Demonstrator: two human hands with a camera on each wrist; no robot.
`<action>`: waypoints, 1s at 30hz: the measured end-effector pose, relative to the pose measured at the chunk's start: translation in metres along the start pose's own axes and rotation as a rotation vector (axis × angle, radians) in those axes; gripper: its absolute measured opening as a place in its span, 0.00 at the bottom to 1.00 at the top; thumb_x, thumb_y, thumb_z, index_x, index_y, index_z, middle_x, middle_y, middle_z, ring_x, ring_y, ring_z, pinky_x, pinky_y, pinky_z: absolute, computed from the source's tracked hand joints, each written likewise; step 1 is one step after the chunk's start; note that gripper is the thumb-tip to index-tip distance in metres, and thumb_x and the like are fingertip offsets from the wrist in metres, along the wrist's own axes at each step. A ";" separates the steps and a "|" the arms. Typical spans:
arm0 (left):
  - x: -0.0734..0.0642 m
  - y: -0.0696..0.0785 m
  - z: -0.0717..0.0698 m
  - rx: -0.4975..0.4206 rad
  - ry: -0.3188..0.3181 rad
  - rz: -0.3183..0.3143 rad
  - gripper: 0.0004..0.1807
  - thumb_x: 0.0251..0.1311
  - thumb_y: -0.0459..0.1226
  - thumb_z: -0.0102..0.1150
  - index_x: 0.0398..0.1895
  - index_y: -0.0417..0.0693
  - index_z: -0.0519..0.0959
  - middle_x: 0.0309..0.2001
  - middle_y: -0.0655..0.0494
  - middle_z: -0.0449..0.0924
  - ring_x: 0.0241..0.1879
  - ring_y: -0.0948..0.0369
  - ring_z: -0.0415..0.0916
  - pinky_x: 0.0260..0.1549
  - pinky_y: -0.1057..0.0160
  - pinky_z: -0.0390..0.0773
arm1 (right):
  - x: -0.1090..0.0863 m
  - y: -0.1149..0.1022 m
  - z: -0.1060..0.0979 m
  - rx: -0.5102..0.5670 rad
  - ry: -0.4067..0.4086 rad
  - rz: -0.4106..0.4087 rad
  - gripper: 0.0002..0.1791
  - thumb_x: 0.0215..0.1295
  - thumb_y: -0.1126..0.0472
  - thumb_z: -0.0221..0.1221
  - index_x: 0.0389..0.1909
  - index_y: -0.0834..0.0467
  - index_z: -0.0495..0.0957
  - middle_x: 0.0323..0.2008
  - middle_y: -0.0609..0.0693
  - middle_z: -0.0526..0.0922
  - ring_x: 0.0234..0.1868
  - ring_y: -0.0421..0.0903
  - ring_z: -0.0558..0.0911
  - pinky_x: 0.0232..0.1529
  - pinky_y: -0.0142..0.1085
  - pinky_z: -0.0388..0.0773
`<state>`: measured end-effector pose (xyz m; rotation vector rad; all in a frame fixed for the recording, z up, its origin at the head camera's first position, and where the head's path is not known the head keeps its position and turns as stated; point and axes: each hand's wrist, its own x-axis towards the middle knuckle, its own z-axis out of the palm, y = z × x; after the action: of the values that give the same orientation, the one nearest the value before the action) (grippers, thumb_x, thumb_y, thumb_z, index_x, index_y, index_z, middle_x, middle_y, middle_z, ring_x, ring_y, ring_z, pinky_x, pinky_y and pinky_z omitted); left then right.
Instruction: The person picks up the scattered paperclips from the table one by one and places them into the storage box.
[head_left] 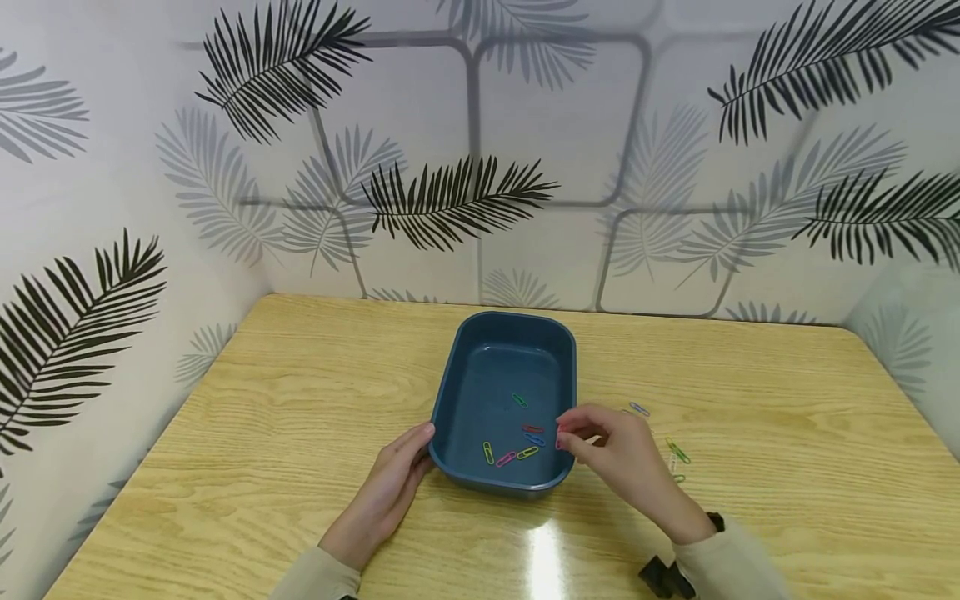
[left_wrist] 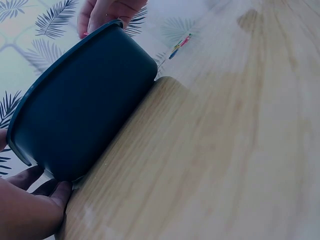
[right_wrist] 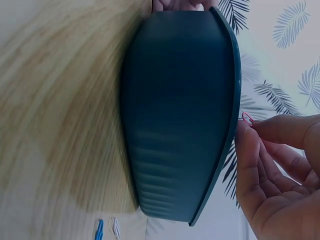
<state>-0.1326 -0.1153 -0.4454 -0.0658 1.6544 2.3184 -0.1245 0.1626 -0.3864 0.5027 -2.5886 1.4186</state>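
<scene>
A dark blue plastic bin (head_left: 517, 367) stands on the wooden table, with several coloured paper clips lying on its floor, among them a green clip (head_left: 520, 401) and a yellow clip (head_left: 488, 452). My left hand (head_left: 386, 492) holds the bin's near left corner, thumb at the rim and other fingers against the outside low down. Over the right rim, my right hand (head_left: 618, 450) pinches a pink-red paper clip (right_wrist: 247, 118) between thumb and forefinger. In the left wrist view the bin wall (left_wrist: 90, 100) hides the clips inside.
Right of the bin, several loose paper clips lie on the table, including a blue clip (head_left: 639, 408) and a green clip (head_left: 681, 453). Walls with a leaf pattern (head_left: 540, 125) border the table (head_left: 322, 358) at the back and sides.
</scene>
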 end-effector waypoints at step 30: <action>0.000 -0.001 0.000 0.006 0.017 0.015 0.31 0.71 0.43 0.50 0.67 0.28 0.61 0.67 0.36 0.60 0.65 0.53 0.61 0.61 0.62 0.65 | -0.003 0.001 0.010 -0.052 -0.021 -0.063 0.07 0.57 0.71 0.67 0.37 0.60 0.85 0.30 0.47 0.85 0.30 0.37 0.80 0.26 0.31 0.77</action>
<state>-0.1320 -0.1150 -0.4459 -0.0728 1.6763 2.3297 -0.1222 0.1558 -0.3933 0.5901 -2.5941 1.3292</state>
